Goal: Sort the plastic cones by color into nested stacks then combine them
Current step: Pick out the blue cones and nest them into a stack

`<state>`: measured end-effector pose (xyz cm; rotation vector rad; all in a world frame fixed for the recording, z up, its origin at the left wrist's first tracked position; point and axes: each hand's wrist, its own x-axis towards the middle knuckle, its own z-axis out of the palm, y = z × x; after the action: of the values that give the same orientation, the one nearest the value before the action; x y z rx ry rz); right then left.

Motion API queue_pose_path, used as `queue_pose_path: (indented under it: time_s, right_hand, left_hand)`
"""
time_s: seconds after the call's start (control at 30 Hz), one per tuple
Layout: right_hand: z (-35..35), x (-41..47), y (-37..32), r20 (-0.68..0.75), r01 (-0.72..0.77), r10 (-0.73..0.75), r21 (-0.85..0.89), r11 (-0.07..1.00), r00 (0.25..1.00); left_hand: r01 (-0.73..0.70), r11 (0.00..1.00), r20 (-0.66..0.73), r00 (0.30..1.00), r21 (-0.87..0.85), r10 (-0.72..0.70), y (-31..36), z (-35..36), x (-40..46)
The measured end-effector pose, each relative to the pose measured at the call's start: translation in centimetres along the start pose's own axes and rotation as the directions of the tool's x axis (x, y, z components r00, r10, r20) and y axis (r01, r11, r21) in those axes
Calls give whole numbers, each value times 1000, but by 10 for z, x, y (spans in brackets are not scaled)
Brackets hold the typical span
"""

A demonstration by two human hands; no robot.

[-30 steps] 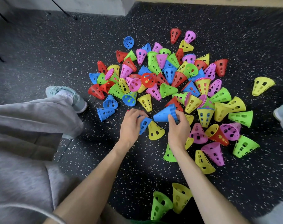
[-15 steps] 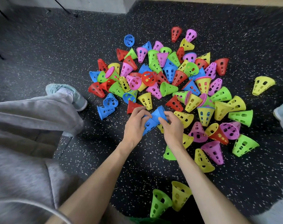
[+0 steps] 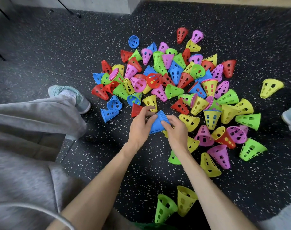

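Nested blue stack [image 3: 158,122] held just above the floor [image 3: 58,47] at the near edge of the cone pile [image 3: 174,80], rims tilted up and away. Left hand [image 3: 139,128] gripping the stack's narrow end, thumb across the blue side, index finger stretched out toward a red cone [image 3: 136,110] and a yellow cone [image 3: 150,102] just beyond. Right hand [image 3: 177,131] pinching the stack near its rims, thumb and fingers curled round it. Two loose blue cones [image 3: 110,112] lying just left of the hands, clear of the main heap. Red, pink, green, yellow and blue cones jumbled across the middle of the speckled black floor, some already partly nested. Lone yellow cone [image 3: 271,87] apart toward the floor's right edge. Green and yellow pair [image 3: 174,205] lying near, between the forearms. Grey trouser leg [image 3: 33,117] and pale shoe [image 3: 70,95] at left.
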<state>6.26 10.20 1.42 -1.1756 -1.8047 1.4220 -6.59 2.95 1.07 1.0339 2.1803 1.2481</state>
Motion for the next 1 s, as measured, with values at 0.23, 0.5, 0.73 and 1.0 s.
queue_pose_path:
  time_s: [0.23,0.5,0.73,1.0]
  right_hand:
    - [6,-1,1,98,-33,28,53,998,995]
    - [24,-6,5,116,-46,45,8,999,992]
    - [29,-10,14,172,-95,96,-16,995,980]
    - [24,-11,22,189,-127,134,-53,991,973]
  left_hand:
    - [75,993,-49,996,-90,-80,-1,-1,-1]
    - [47,999,-140,989,-9,-48,-21,-32,8]
    - [391,880,-392,879,270,-271,-78,-62,-5]
    - [433,885,-247,889,172,-387,-98,-84,16]
